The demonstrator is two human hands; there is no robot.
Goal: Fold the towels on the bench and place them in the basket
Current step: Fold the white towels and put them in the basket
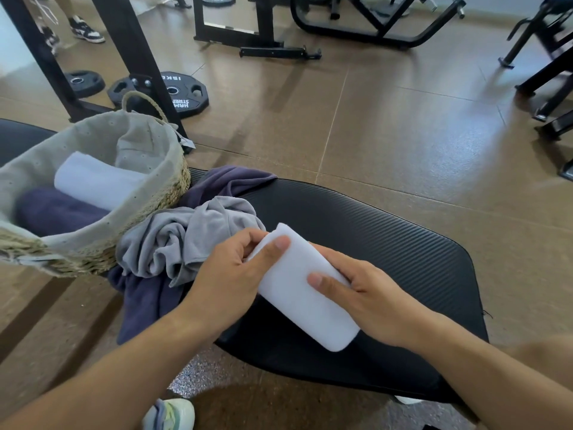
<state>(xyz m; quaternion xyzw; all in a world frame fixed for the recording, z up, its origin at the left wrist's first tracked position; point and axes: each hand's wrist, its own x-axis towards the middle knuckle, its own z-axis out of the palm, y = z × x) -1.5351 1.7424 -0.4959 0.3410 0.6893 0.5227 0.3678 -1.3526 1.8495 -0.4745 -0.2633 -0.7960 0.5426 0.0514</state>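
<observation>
A folded white towel [302, 294] lies over the black padded bench [387, 243]. My left hand [229, 274] grips its far left end, thumb on top. My right hand [366, 297] grips its right side, thumb pressed on the upper face. Left of the hands a crumpled grey towel [186, 240] lies on a dark purple towel [148, 302] that hangs over the bench edge. The woven basket [148, 209] with a grey liner stands on the bench at the left. Inside it sit a folded white towel [93, 181] and a dark blue one [52, 212].
Black weight plates [183, 94] lie on the brown floor behind the basket, by a black rack post [136, 57]. More gym machine frames [366, 29] stand at the back and right. Another person's sneakers [85, 29] show at top left. My own shoe [169, 414] is below the bench.
</observation>
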